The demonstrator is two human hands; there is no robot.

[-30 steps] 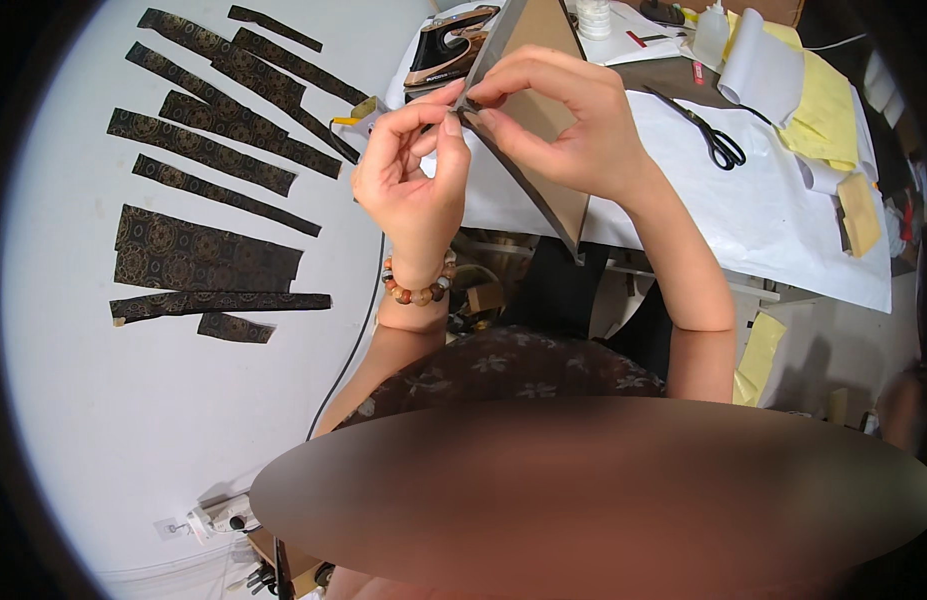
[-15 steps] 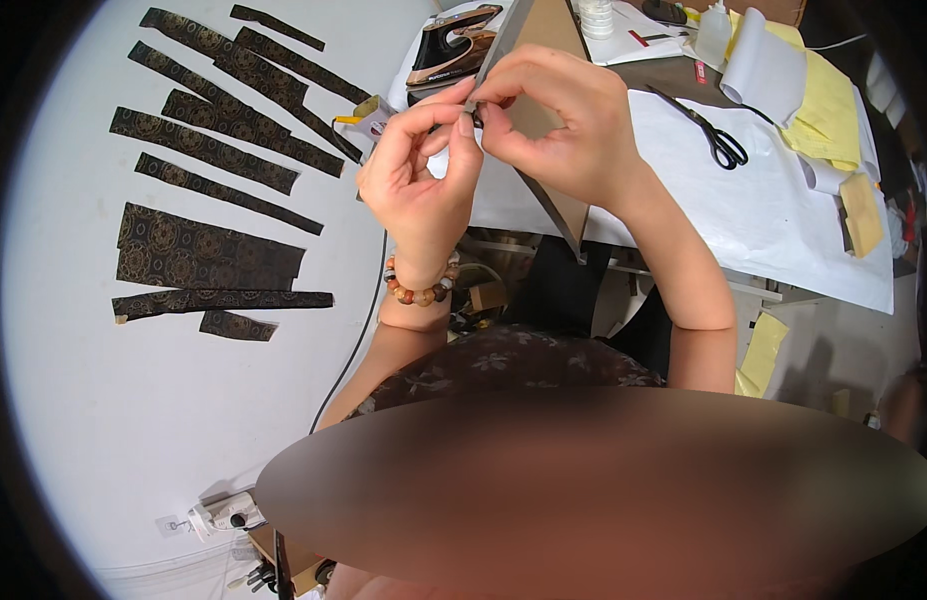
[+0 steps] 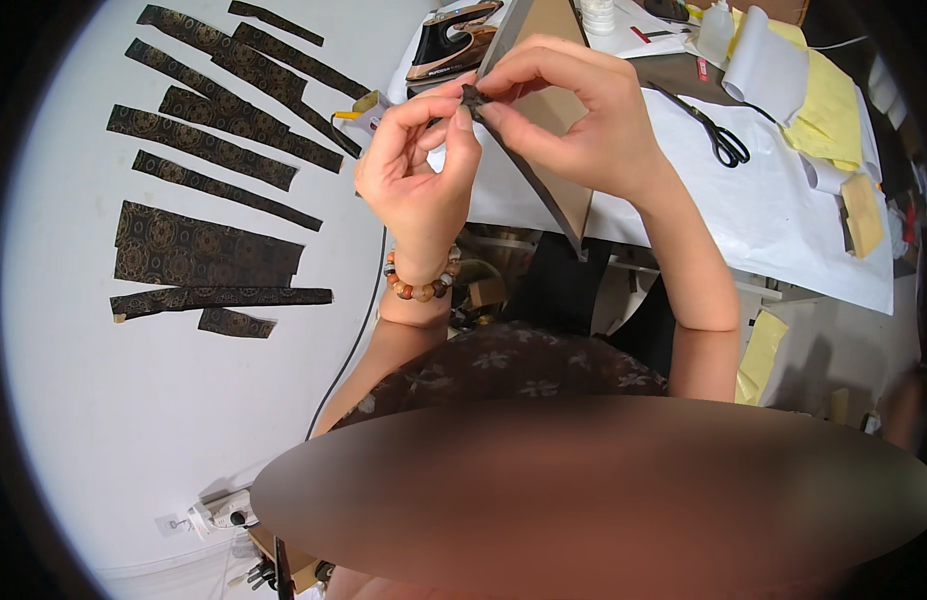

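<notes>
Between my two hands is a small dark scrap (image 3: 472,97), which looks like cloth. My left hand (image 3: 423,165), with a beaded bracelet (image 3: 421,290) at the wrist, pinches its lower side between thumb and fingertips. From the right, my right hand (image 3: 583,110) grips it with thumb and forefinger. Both hands are raised in front of a tan board (image 3: 555,70) with a dark edge. Several dark patterned fabric pieces (image 3: 208,245) lie spread over the white surface at left.
A clothes iron (image 3: 453,42) stands behind my left hand. To the right, black scissors (image 3: 718,140) lie on white paper (image 3: 683,200). Farther back are a squeeze bottle (image 3: 714,35), rolled white paper (image 3: 768,60) and yellow paper (image 3: 823,120). A dark cable (image 3: 351,355) runs along the left surface's edge.
My right fingers have opened out slightly and shifted on the scrap, so more of its dark cloth shows between the fingertips. My left hand keeps its pinch.
</notes>
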